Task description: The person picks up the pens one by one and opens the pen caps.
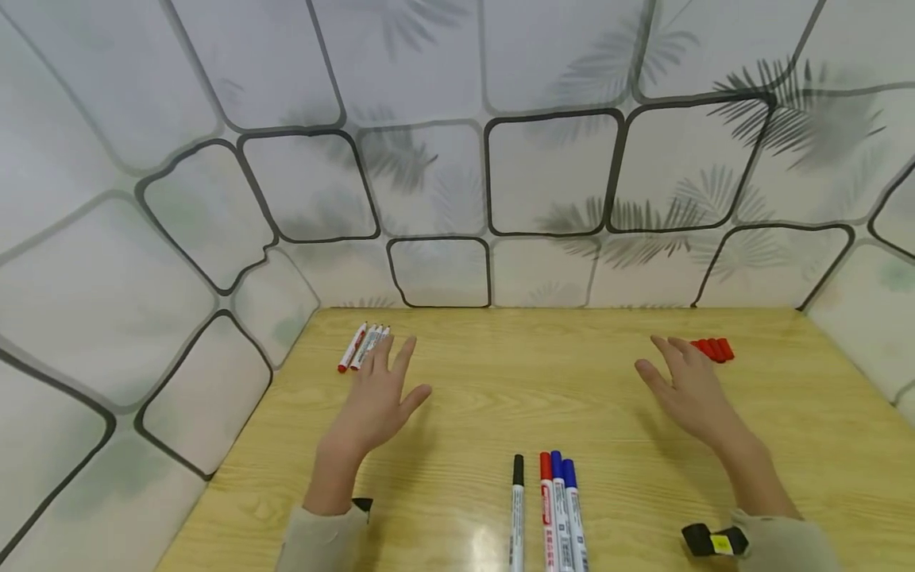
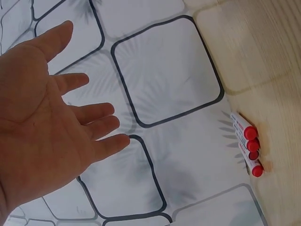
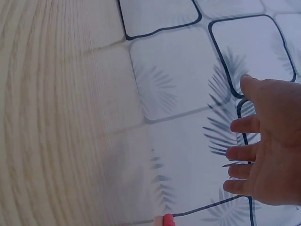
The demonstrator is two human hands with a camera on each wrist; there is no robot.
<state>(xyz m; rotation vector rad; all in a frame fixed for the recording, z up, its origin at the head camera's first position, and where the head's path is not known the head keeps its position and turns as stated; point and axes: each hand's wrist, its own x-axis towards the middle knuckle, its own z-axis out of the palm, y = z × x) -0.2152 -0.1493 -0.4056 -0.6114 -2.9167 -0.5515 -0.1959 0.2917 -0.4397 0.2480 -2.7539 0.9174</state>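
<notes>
My left hand (image 1: 373,403) hovers over the table at the left, fingers spread and nothing held. Just beyond its fingertips lies a row of several white markers (image 1: 349,349), uncapped, their tips pointing away; the red butt ends (image 2: 250,133) show in the left wrist view. My right hand (image 1: 692,391) is also raised above the table, fingers extended and holding nothing. Beside its fingers sit several red marker caps (image 1: 723,349) in a row, partly hidden by the hand. Only a bit of red cap (image 3: 168,220) appears at the right wrist view's lower edge.
Near the front lie a black-capped marker (image 1: 518,508), a red-capped marker (image 1: 548,508) and two blue-capped markers (image 1: 574,508), side by side. Patterned wall panels (image 1: 443,175) border the wood-grain table (image 1: 500,381) at the back and sides.
</notes>
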